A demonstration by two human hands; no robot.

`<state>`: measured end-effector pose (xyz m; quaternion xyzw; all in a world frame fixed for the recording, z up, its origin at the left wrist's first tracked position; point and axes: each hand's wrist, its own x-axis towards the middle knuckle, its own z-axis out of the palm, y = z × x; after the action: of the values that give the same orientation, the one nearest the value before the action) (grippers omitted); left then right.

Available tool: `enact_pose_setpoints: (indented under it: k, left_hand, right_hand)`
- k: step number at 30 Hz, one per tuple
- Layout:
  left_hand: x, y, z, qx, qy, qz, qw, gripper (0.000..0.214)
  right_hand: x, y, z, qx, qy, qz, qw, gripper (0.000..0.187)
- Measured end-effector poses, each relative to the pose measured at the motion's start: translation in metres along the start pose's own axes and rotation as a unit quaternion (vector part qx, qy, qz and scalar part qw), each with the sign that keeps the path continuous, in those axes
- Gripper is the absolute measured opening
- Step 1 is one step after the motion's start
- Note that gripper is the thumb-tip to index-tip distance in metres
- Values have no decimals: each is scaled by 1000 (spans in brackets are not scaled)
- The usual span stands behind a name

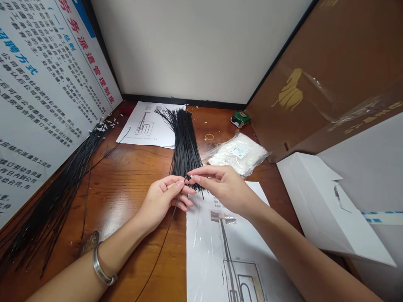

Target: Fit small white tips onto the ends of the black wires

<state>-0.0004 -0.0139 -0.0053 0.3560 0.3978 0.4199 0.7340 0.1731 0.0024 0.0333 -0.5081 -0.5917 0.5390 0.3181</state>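
Observation:
Thumb and forefinger of my left hand (165,195) pinch a thin black wire (170,224), whose long tail hangs down toward the front of the table. My right hand (225,184) meets it fingertip to fingertip, pinching a tiny white connector (191,178) at the wire's end. Whether the wire sits inside the connector is too small to tell. Just behind my hands lies a thick bundle of black wires (185,142). To its right rests a clear plastic bag (236,153) of small white pieces.
On the left lies a pile of black wires (63,188) with white ends. A drawing sheet (201,251) is under my right arm; another printed sheet (129,130) lies behind. A green tape measure (240,118) and a white box (315,201) stand right, beside a brown carton (340,75).

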Motion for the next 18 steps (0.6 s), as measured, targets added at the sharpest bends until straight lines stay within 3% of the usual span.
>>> enact_pose_setpoints:
  k: [5, 18]
  left_hand:
    - [1, 3, -3, -36, 2, -14, 999, 24]
    - [-2, -3, -1, 26, -15, 14, 999, 22]
  right_hand:
    - [2, 2, 0, -19, -5, -11, 1000, 15]
    - [1, 1, 2, 8, -18, -1, 1000, 10]
